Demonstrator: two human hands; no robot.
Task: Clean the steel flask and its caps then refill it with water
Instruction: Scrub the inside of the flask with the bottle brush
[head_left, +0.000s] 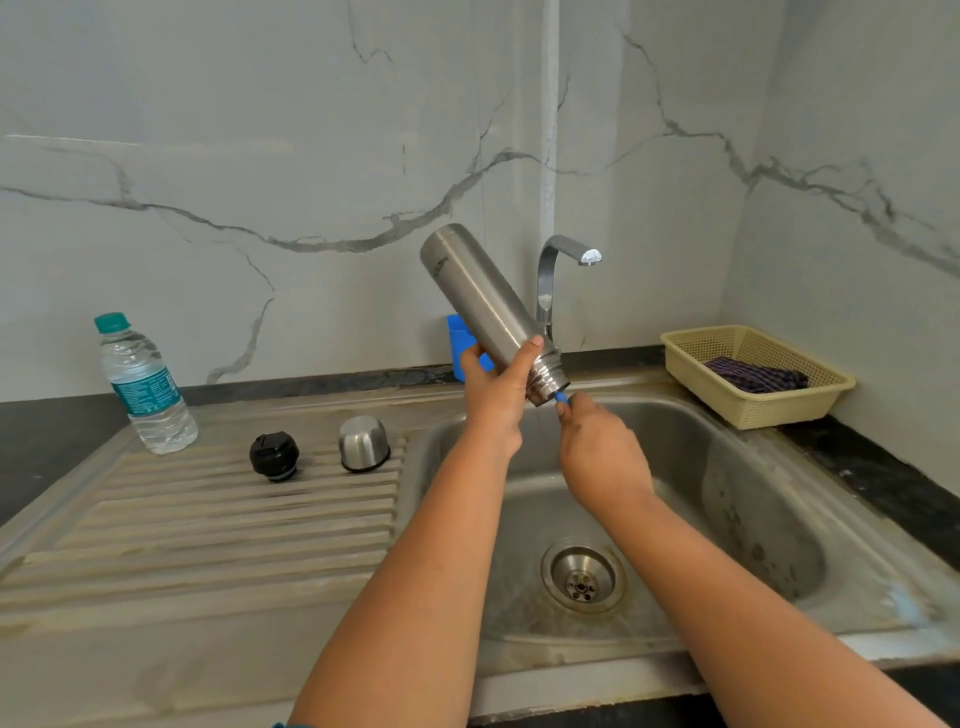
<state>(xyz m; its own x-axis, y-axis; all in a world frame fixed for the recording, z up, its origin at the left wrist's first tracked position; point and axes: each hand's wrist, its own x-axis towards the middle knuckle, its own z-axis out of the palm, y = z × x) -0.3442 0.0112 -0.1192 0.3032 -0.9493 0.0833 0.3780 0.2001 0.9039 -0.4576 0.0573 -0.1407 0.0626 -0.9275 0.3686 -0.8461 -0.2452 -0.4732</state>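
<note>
Left hand at frame centre grips the cylindrical steel flask, tilted mouth-down over the steel sink; right hand pinches a blue brush handle entering its mouth. Black inner cap and steel cup cap sit left.

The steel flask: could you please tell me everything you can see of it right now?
The steel flask is a slim brushed-metal cylinder with a small dark logo near its base and a threaded neck. It is uncapped and tilted, base up toward the wall, mouth down over the sink. The left hand grips it just above the threads. The right hand pinches a blue handle that enters the mouth, probably a brush. Its inside is hidden.
</note>
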